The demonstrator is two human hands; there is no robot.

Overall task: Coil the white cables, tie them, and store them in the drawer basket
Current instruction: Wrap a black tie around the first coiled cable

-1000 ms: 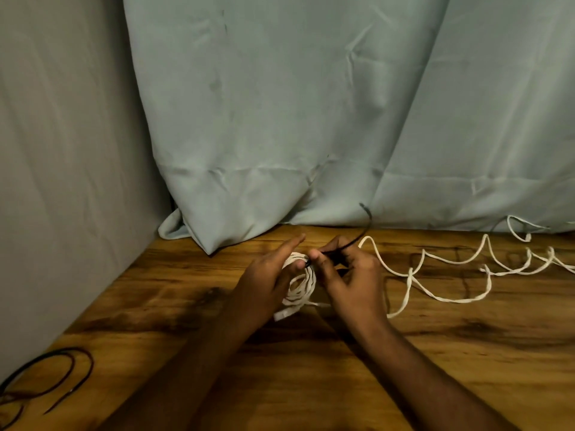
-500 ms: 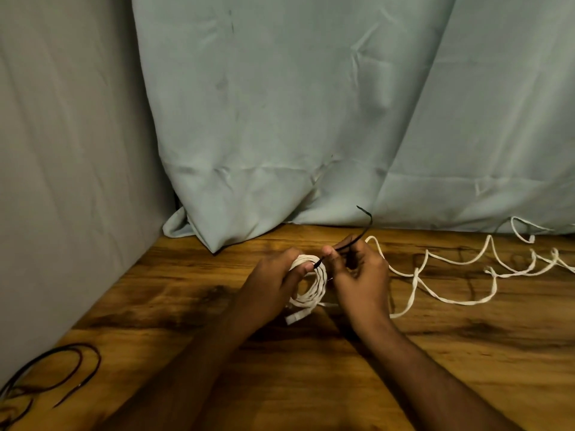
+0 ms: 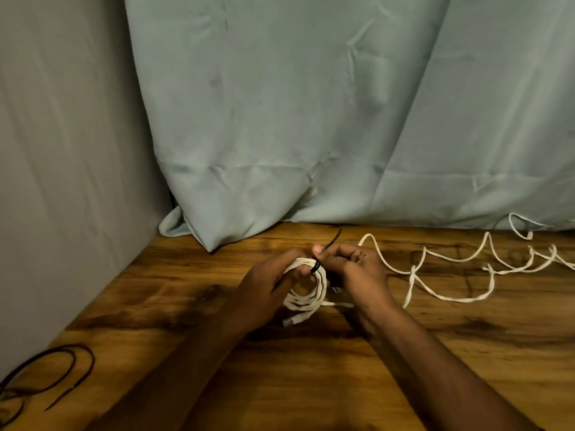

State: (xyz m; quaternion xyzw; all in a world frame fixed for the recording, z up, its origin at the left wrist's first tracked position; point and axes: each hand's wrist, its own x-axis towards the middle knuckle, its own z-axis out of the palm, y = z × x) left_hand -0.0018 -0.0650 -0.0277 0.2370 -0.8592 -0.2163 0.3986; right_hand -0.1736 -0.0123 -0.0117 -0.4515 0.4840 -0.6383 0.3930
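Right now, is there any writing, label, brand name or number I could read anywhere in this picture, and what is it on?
None: no readable word, number, brand or sign shows anywhere.
Coiled white cable held by the left hand: no print visible; its connector end is too small to tell.
Black tie pulled by the right hand: plain.
Loose white cable, curtain, wooden table, black ties: unmarked.

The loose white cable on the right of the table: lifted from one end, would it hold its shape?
Probably not. The loose white cable lies in limp bends on the table, so it would likely dangle and trail. It looks thin, hence probably light, and its crossing loops might snag.
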